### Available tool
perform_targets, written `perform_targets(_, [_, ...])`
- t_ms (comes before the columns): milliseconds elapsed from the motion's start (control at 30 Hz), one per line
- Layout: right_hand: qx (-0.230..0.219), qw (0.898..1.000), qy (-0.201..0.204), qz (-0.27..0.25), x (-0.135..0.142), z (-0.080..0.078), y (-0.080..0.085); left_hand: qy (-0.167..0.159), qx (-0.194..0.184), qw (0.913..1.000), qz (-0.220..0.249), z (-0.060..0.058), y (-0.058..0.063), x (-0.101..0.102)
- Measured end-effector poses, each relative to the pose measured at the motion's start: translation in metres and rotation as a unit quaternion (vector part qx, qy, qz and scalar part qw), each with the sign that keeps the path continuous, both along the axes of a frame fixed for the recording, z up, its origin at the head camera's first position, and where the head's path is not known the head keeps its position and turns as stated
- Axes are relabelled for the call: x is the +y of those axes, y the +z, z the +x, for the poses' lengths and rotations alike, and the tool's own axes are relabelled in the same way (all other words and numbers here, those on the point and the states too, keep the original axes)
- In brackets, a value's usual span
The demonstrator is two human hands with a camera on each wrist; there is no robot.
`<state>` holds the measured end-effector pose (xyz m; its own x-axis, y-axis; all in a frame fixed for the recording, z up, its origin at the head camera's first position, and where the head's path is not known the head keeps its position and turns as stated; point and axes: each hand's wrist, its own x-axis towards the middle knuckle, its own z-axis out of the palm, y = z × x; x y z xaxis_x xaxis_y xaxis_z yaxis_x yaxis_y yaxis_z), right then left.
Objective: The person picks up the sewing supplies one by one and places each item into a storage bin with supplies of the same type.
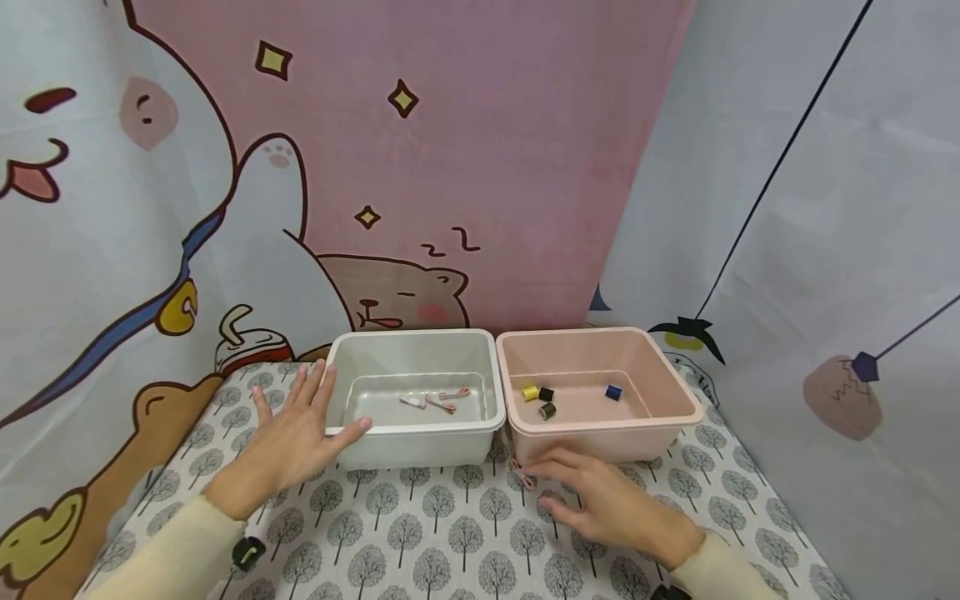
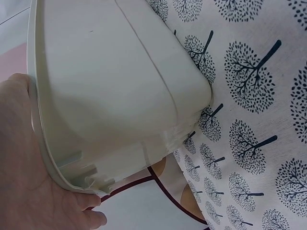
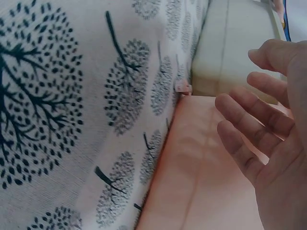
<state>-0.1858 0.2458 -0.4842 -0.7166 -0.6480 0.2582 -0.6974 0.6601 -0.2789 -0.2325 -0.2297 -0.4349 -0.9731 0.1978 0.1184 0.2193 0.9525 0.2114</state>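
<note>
My left hand [image 1: 296, 433] rests against the left front corner of the white bin [image 1: 420, 450], its fingers spread along the outside and its thumb over the rim. In the left wrist view this hand [image 2: 43, 191] touches the bin's rim [image 2: 41, 120]. My right hand [image 1: 600, 500] hovers in front of the pink bin [image 1: 600, 442], fingers slightly bent and nothing held. Just left of its fingertips, a small pinkish object [image 1: 521, 475] lies on the cloth by the gap between the bins. The right wrist view shows that small object [image 3: 183, 87] apart from the hand [image 3: 268, 120].
Inside the white bin lie a white piece [image 1: 412, 402] and small pinkish pieces [image 1: 441, 405]. The pink bin holds small thread spools: yellow [image 1: 530, 392], black [image 1: 547, 394], dark green [image 1: 547, 411] and blue [image 1: 613, 392]. A tree-print cloth [image 1: 405, 533] covers the table; printed curtains [image 1: 525, 167] hang behind.
</note>
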Motion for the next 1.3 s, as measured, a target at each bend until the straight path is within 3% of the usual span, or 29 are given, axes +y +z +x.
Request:
perform_targets(333, [-0.043,0.997,-0.01,0.063,-0.01,-0.007,-0.01,-0.002,0.0,1.0,-0.005,-0.001,-0.001,-0.001])
perform_targets(600, [-0.054,0.994,-0.006,0.094,-0.017,-0.01,-0.015,-0.001,0.006,1.0,-0.007,0.0,-0.003,-0.001])
perform_targets(1033, [-0.088,0.994,0.021,0.067,-0.023,-0.012,-0.018,0.0,0.007,1.0,-0.007,-0.002,-0.002,-0.002])
perform_targets(1300, [-0.049,0.996,0.031,0.067,-0.024,-0.016,-0.02,0.0,0.01,0.9999,-0.007,-0.003,-0.002,-0.002])
